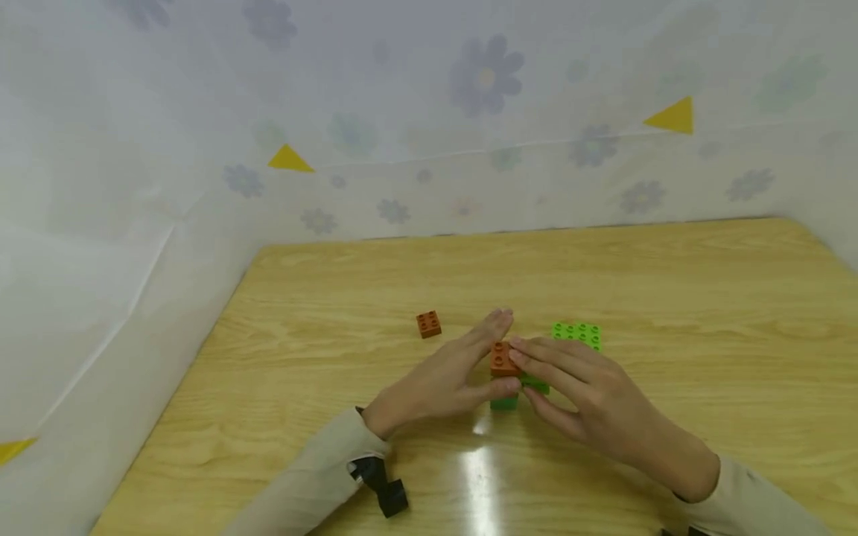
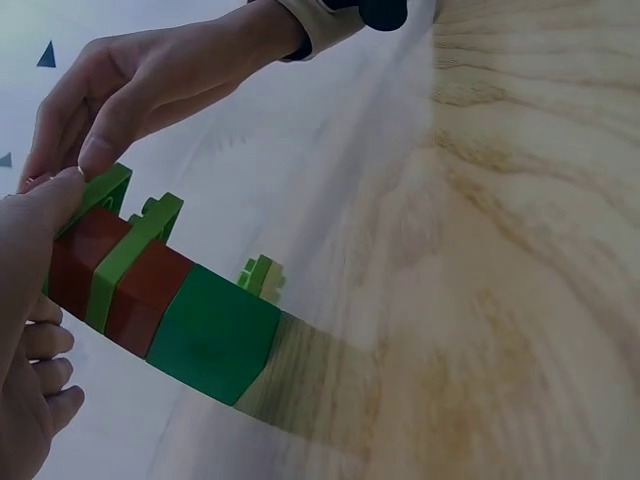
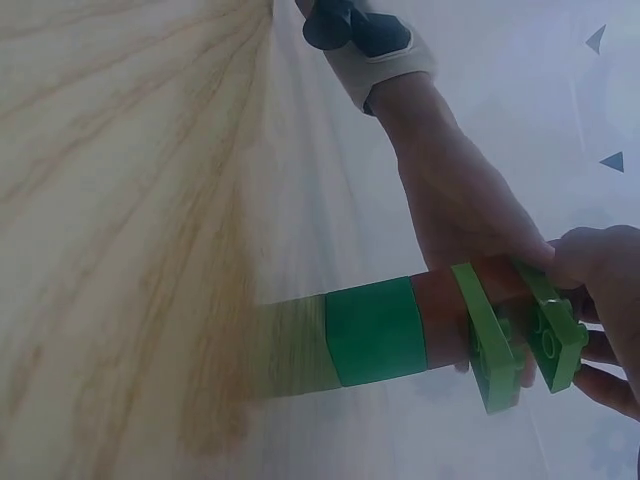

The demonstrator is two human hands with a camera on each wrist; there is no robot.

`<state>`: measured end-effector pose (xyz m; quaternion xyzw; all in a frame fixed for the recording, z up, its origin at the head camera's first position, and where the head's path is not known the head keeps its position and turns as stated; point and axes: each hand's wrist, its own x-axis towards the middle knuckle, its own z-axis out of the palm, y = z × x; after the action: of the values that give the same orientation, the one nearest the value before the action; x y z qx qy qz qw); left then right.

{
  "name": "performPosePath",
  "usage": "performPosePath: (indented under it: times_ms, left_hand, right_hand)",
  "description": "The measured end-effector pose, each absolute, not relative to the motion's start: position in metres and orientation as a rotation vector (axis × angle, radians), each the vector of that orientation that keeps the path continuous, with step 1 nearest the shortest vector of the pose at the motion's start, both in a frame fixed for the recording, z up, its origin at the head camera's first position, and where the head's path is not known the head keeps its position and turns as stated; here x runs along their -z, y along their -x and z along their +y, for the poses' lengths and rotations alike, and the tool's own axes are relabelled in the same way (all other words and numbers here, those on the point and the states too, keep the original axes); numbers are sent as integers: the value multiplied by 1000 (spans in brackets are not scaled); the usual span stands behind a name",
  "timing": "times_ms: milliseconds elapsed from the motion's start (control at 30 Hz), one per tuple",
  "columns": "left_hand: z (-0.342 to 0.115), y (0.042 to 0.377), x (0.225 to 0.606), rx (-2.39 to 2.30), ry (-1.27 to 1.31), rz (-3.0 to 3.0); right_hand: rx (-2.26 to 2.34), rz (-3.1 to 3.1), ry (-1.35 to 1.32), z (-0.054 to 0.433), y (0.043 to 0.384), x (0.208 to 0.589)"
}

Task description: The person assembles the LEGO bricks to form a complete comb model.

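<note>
A tower of toy building bricks (image 3: pixel 375 335) stands upright on the table between both hands. Its base is a dark green brick (image 2: pixel 215 335); brown bricks and light green plates (image 3: pixel 487 340) alternate above it, the plates jutting to one side. A brown brick (image 1: pixel 501 361) tops the tower in the head view. My left hand (image 1: pixel 449 372) holds the upper tower from the left, thumb across the front and fingers behind. From the right, my right hand (image 1: pixel 596 394) grips the top, fingertips on the top brown brick and thumb low near a light green plate.
A loose brown brick (image 1: pixel 429 324) lies on the wooden table (image 1: pixel 322 298), left of and beyond the tower. Behind the right hand lies a bright green studded brick (image 1: pixel 576 333), partly hidden. A white flowered sheet (image 1: pixel 429 149) hangs along the table's back and sides.
</note>
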<state>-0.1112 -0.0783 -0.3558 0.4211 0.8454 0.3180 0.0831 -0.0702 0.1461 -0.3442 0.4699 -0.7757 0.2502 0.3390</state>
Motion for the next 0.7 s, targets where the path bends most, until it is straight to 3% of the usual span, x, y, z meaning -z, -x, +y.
performPosePath:
  times_ms: [167, 467, 700]
  left_hand:
    - [-75, 112, 362, -1028, -1284, 2492]
    - [-70, 113, 363, -1002, -1289, 2499]
    - [-71, 114, 360, -963, -1266, 2485]
  right_hand:
    - [-614, -2057, -1224, 153, 71, 339]
    - [-513, -2237, -870, 200, 91, 324]
    - [-356, -2610, -823, 230, 102, 333]
